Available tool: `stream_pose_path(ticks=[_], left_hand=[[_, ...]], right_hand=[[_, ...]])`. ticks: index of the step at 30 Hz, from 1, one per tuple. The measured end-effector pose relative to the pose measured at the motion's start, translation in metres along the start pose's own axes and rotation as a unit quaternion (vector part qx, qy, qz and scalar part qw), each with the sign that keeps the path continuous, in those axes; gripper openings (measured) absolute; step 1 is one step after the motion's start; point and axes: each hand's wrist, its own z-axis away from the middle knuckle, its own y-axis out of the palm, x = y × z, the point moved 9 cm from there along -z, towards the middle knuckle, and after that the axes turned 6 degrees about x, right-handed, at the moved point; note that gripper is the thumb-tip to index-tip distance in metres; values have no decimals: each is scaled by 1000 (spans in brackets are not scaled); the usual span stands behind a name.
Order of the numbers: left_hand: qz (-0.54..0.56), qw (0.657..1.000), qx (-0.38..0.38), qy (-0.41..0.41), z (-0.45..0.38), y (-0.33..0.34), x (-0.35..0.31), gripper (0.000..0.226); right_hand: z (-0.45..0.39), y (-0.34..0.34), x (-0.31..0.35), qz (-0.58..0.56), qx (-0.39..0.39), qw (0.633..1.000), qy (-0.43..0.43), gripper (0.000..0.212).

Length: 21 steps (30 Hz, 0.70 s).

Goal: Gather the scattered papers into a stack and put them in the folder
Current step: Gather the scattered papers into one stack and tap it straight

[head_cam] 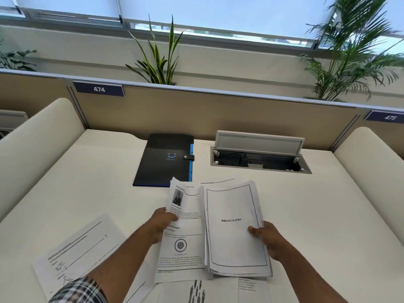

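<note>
A black folder with a blue edge and a snap strap lies closed at the back middle of the white desk. My right hand grips a stack of papers whose top sheet reads BIBLIOGRAPHY, thumb on top. My left hand holds a single printed sheet with a small photo and a round emblem, right beside the stack and touching its left edge. More loose sheets lie flat on the desk: one at the left and others under my hands at the near edge.
An open cable box with a raised lid is set into the desk to the right of the folder. A beige partition with labels 474 and 475 bounds the back. Cream side panels rise at both sides.
</note>
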Motion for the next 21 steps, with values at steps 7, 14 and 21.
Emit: stream_pose_path(ticks=[7, 14, 21], left_hand=[[-57, 997, -26, 43, 0, 6, 2, 13], [0, 990, -94, 104, 4, -13, 2, 10], [59, 968, -137, 203, 19, -26, -22, 28]], right_hand=[[-1, -7, -9, -15, -18, 1000, 6, 27], [0, -26, -23, -75, -36, 996, 13, 30], [10, -41, -22, -205, -6, 978, 25, 25]])
